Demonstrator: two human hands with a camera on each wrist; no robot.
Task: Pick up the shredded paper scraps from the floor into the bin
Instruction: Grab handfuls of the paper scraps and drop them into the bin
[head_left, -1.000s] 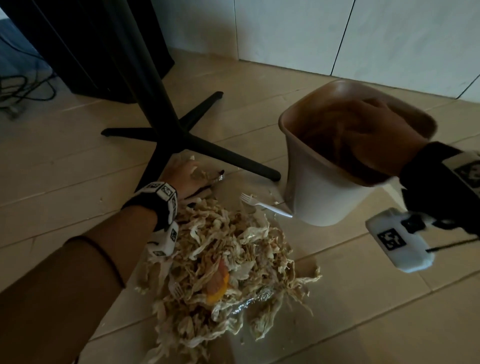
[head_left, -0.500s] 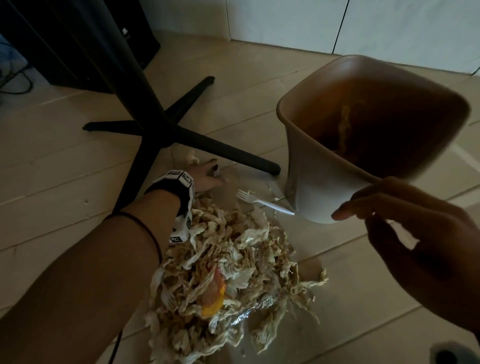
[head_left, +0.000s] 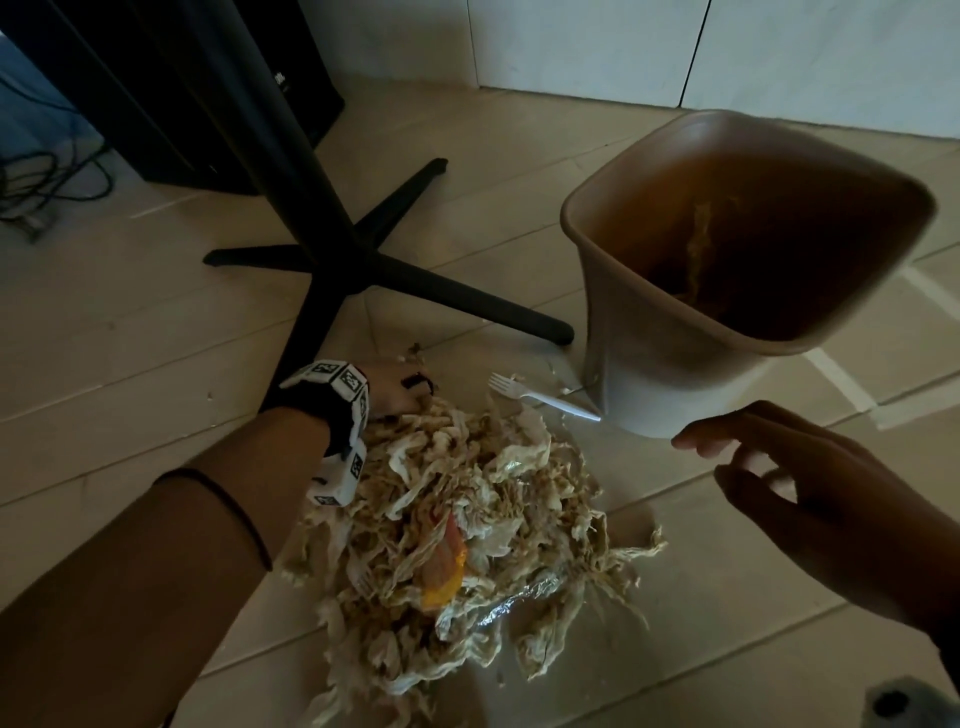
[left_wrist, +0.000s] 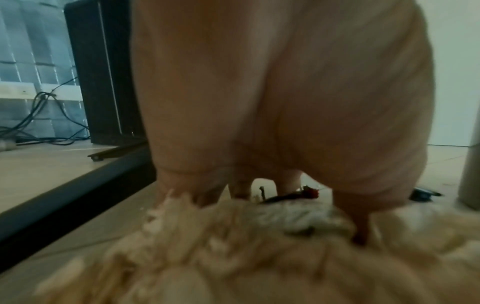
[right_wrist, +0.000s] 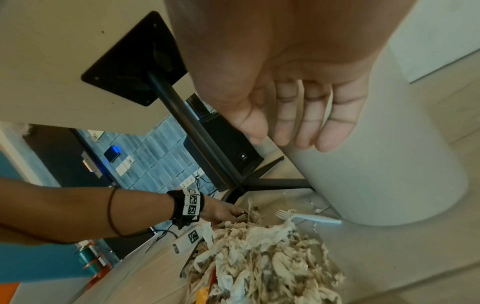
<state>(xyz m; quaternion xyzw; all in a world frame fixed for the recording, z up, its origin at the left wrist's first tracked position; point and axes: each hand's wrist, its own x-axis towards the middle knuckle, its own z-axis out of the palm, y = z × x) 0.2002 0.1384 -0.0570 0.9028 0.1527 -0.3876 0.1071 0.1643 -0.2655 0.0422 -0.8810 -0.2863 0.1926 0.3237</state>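
The shredded paper scraps lay in one big loose heap on the floor, right under and in front of the left hand and just to the left of the right hand. The left hand was at the far edge of the heap with its fingers dug down into the strips; it looked like it was gathering a bunch, but I could not tell if it had really closed on any. The right hand hung in the air just above the heap, palm down, fingers loose and a little spread, holding nothing. The bin stood just past the right hand's fingertips, with a few strips already down inside. The scraps looked very light, soft and springy, so I think they would squash easily and not break, but loose bits would likely slip out and drop from a small pinch. It seemed best to scoop from the sides and under the heap with both hands and squeeze it together. There was one heap, too many strips to count. I counted one bin and one white plastic fork lying between the left hand and the bin. One orange scrap and one shiny foil piece sat in the heap, near the right hand's wrist side. One black table stand stood just beyond the left hand.
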